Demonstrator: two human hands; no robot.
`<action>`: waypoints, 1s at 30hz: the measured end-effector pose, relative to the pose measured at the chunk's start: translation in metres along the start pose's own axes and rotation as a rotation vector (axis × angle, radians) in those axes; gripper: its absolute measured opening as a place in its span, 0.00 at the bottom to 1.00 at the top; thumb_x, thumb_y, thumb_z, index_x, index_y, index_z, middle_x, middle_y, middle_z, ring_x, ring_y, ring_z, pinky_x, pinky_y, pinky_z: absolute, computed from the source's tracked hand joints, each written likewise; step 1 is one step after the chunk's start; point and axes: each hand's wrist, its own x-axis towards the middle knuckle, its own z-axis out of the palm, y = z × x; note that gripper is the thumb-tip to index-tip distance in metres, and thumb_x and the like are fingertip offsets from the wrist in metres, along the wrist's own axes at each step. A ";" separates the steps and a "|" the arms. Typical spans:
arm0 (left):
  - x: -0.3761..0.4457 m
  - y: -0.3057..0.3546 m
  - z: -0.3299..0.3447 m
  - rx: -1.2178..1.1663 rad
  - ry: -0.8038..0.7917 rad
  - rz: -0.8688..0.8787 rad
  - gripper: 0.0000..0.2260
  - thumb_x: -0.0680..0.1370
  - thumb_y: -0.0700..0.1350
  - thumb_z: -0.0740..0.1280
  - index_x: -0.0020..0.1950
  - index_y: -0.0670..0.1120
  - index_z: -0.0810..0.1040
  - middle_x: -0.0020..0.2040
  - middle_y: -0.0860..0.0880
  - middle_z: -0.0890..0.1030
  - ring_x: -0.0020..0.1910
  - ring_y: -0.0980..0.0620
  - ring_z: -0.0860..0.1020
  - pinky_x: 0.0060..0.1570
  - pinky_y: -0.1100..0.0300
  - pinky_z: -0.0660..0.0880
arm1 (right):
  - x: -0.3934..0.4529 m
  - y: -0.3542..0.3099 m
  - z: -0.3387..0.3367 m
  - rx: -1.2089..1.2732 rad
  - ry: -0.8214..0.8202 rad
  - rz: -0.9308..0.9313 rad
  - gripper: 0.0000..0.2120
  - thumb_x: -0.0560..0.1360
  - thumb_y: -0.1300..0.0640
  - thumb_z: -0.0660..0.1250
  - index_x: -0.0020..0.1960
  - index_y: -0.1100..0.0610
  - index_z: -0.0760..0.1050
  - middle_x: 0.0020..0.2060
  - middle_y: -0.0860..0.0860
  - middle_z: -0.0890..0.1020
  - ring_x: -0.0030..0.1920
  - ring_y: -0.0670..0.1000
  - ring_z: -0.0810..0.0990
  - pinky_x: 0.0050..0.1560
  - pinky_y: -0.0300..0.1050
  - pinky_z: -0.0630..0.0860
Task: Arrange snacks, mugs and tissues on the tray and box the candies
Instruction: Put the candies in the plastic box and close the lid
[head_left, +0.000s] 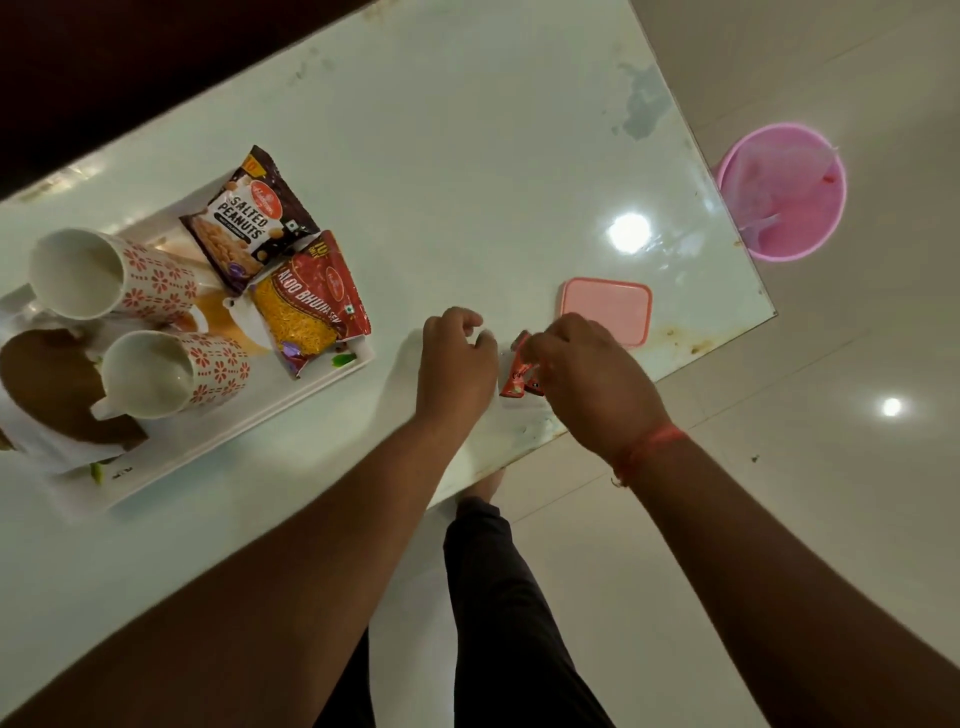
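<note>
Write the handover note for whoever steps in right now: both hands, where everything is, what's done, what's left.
Left hand: curled loosely over the table, and nothing can be seen in it.
Right hand: pinching red candies near the table's front edge.
Pink box: just beyond the right hand, lid on.
Tray: holds two mugs, the peanut packet and the yellow snack packet.
Done: mugs and snacks are on the tray.
Left: open the box, put the candies in, close it. I cannot make out any tissues for certain, so check those.
</note>
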 end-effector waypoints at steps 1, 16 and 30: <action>-0.004 -0.002 0.002 -0.015 -0.001 -0.024 0.09 0.80 0.43 0.63 0.60 0.47 0.74 0.59 0.49 0.73 0.51 0.55 0.73 0.38 0.74 0.65 | -0.008 0.001 0.003 0.002 -0.001 -0.008 0.12 0.75 0.60 0.70 0.58 0.52 0.80 0.52 0.55 0.79 0.50 0.55 0.77 0.47 0.48 0.79; 0.008 -0.001 -0.016 -0.061 -0.008 -0.050 0.19 0.81 0.40 0.57 0.72 0.47 0.70 0.69 0.46 0.72 0.68 0.47 0.71 0.66 0.53 0.70 | 0.006 -0.022 0.052 0.755 0.163 0.647 0.19 0.77 0.58 0.65 0.66 0.56 0.67 0.58 0.55 0.78 0.55 0.55 0.80 0.56 0.55 0.79; 0.115 0.059 -0.074 0.116 0.003 0.098 0.25 0.78 0.36 0.52 0.75 0.46 0.66 0.74 0.46 0.68 0.73 0.48 0.66 0.69 0.59 0.62 | 0.112 -0.067 0.028 0.867 0.227 0.629 0.10 0.75 0.68 0.58 0.52 0.59 0.61 0.42 0.57 0.79 0.36 0.49 0.74 0.30 0.38 0.66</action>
